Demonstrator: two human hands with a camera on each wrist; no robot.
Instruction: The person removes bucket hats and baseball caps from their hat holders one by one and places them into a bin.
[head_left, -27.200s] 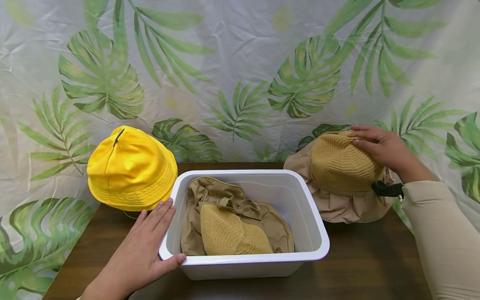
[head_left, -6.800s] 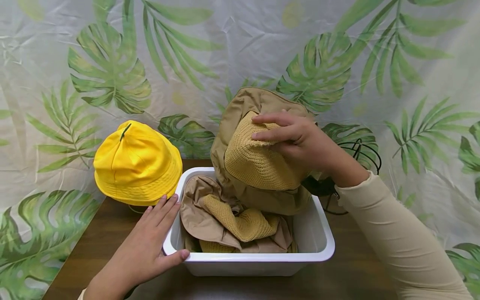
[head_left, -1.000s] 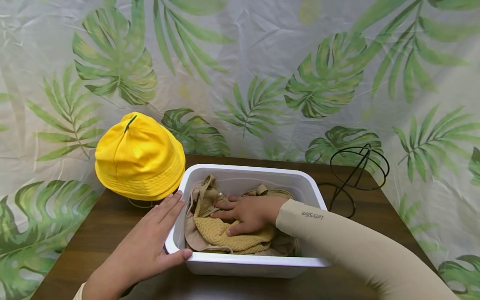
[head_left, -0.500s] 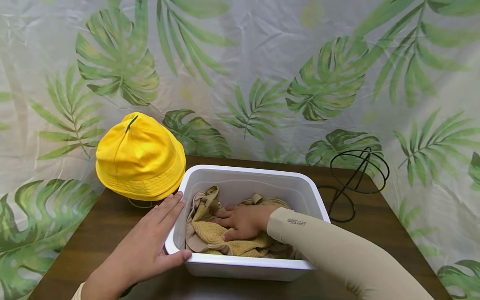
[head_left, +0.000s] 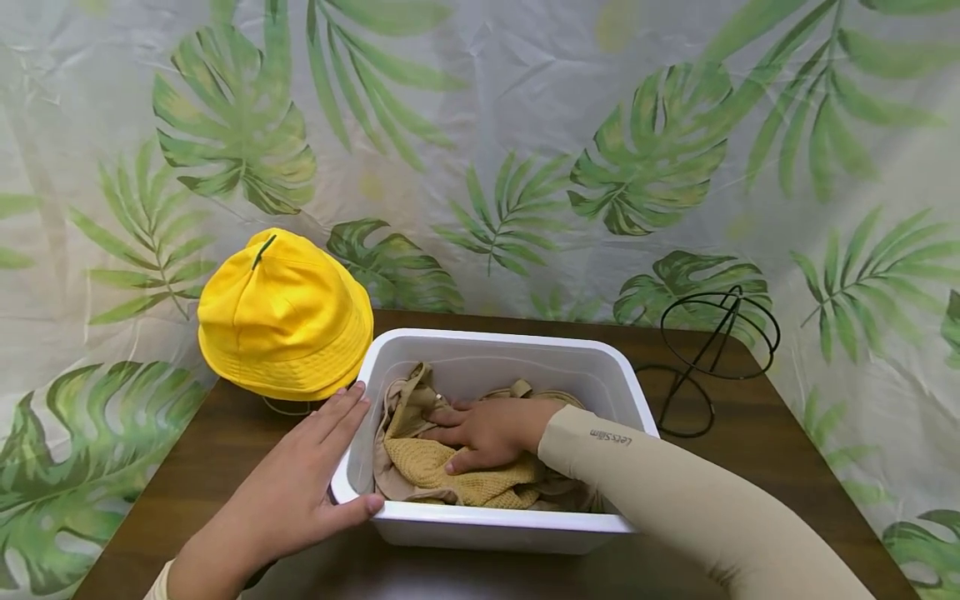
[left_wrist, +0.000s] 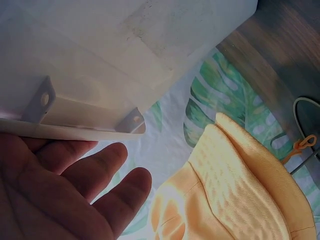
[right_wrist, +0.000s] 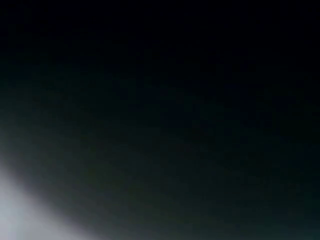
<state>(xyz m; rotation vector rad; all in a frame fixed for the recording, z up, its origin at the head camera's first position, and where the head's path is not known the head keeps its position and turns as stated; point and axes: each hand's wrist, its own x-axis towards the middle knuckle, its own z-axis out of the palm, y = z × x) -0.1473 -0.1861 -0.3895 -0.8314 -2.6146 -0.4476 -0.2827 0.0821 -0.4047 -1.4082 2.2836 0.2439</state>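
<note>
One woven hat (head_left: 422, 461) lowered into one tub (head_left: 495, 536); one yellow hat (head_left: 285, 321) outside.

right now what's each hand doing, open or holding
Left hand: open, resting against the white bin.
Right hand: open, resting on a tan hat inside the bin.

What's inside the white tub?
Crumpled tan cloth and yellow knit fabric lie inside the white tub, with the right hand resting on top. The hand and fabric hide whatever lies underneath.
</note>
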